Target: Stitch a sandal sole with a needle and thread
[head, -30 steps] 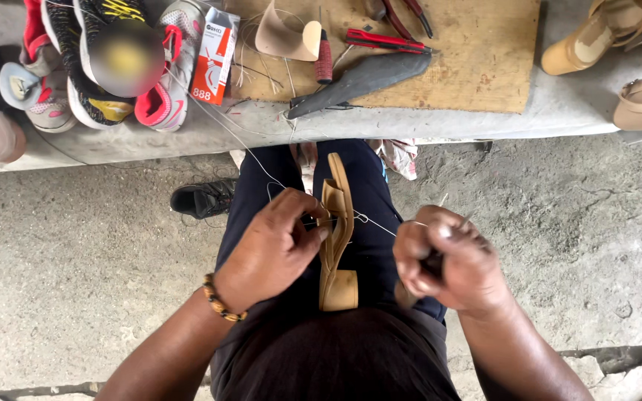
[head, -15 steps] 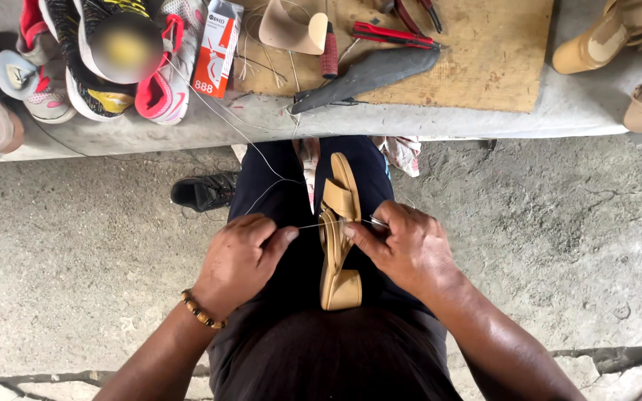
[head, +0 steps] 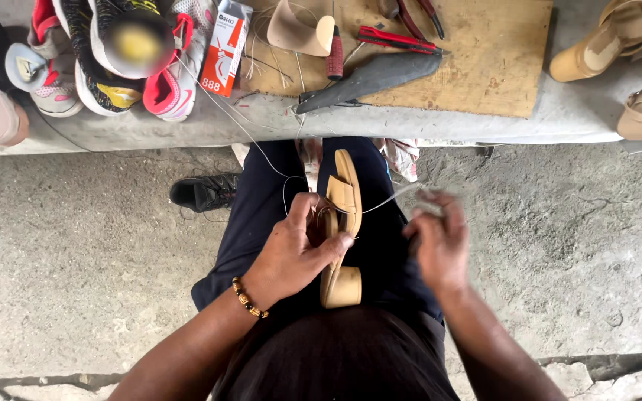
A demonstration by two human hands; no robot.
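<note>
Head view. A tan heeled sandal (head: pixel 341 238) stood on edge between the seated person's knees, its block heel nearest the body and its toe toward the desk (head: pixel 484 126). The left hand (head: pixel 295 252) was closed around the sandal at mid-length, thumb laid across the sole edge. The right hand (head: pixel 438 241), blurred, appeared pinched on a thin pale thread (head: pixel 384 202) that ran taut from the sandal's strap region; its exact finger position could not be told. The sandal was judged light, with a stiff sole and heel and softer straps; the firm sole edge near the stitch offered the surest hold, while the thread was thin and liable to slip or tangle. A further length of thread led up to the desk. On the desk lay a wooden board (head: pixel 477 67) carrying a red-handled awl (head: pixel 334 53), red pliers (head: pixel 399 38), a dark shoe sole (head: pixel 369 78) and a tan heel piece (head: pixel 299 30); a red-and-white box (head: pixel 221 48) and sports shoes (head: pixel 113 52) lay left, more tan sandals (head: pixel 633 59) right. A black shoe (head: pixel 202 191) rested on the concrete floor. Nothing obstructed the hands.
</note>
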